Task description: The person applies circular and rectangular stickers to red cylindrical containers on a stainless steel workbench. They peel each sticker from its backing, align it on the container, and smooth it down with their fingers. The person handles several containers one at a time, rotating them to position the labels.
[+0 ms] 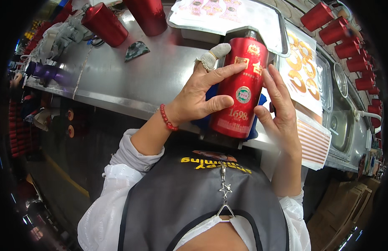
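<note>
A red bottle (235, 100) with gold characters and a round white-and-green seal lies tilted in front of me, neck pointing away, on a blue support (261, 100). My left hand (200, 90) reaches over its left side, fingers spread. The index fingertip presses a gold label (242, 63) on the bottle's front, and the thumb lies lower on the red surface. A grey cloth finger cover (215, 55) sits on another finger of that hand. At the bottle's right edge, my right hand (282, 111) has its fingers stretched out, with the tips touching or very close to it.
Further red bottles stand on the metal bench (160, 79) at the far left, near a dark patterned scrap (137, 51). A tray (227, 21) with pink-printed sheets lies beyond. To the right are a sheet of gold ring decals (302, 67), a striped sheet (313, 140), a sink (341, 125) and hanging red bottles (334, 31).
</note>
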A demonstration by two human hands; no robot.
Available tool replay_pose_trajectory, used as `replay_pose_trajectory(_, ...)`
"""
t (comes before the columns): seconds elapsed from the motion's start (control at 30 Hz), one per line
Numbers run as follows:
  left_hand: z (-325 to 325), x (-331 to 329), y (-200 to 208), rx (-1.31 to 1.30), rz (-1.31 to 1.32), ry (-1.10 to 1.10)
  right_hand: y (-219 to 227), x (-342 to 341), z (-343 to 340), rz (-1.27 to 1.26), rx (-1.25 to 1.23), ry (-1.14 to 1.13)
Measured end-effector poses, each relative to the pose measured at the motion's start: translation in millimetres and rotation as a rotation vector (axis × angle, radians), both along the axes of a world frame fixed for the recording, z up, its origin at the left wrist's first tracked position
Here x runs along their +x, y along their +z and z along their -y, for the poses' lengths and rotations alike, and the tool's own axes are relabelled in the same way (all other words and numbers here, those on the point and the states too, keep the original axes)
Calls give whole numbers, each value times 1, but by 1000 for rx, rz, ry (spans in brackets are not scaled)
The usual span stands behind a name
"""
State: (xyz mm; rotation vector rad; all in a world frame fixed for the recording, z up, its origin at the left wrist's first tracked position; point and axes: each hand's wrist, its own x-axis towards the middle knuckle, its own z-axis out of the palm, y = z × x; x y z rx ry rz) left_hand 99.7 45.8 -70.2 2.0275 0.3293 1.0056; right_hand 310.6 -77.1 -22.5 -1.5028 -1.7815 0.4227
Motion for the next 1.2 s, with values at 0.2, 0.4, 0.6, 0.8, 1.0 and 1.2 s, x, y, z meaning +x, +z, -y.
replay_pose_trajectory(0.2, 1, -8, -1, 50, -105, -86, -2, -3, 8, 64, -107, 42)
replay_pose_trajectory(0.4, -1, -8, -4, 94, -150, -93, -1, -2, 8, 35, -136, 59)
replay_pose_trajectory(0.6, -2, -10, -1, 130, -179, -85, -4, 2, 7, 98, -40, 90)
replay_pose_trajectory(0.8, -6, -12, 8, 203, -221, -124, 6, -3, 8, 75, -89, 75)
replay_pose_trajectory(1.0, -6, -10, 13, 269, -279, -75, 12, -5, 2, 100, -150, 47)
replay_pose_trajectory(1.2, -7, -9, 15, 250, -264, -73, 9, -3, -2, 81, -133, 64)
